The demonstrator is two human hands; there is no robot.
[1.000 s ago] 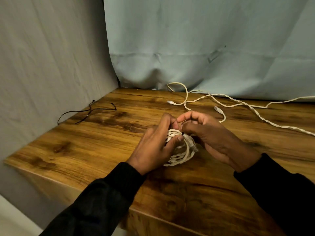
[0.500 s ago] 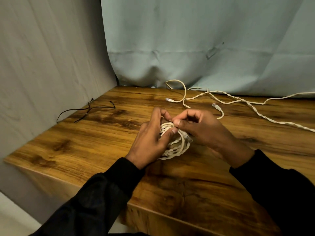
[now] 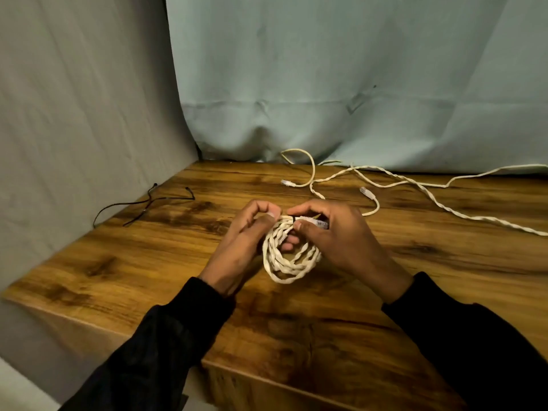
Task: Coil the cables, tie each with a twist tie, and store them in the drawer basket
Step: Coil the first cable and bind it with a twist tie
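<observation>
The coil point(image 3: 289, 256) sat on the tabletop point(image 3: 148, 256) between both hands, its white loops now spread open in a clear ring where a second earlier they had been bunched tight under the fingers. The left hand point(image 3: 240, 247) pinched the top of the coil with thumb and forefinger; the right hand point(image 3: 335, 235) gripped the same spot from the other side, over a dark band that looked like the twist tie point(image 3: 292, 218). That suggested the tie was being twisted shut, so this cable was nearly ready for storing. A second cable point(image 3: 415, 185) lay loose and uncoiled behind, and spare black ties point(image 3: 148, 200) rested at the far left. No drawer basket was in view.
</observation>
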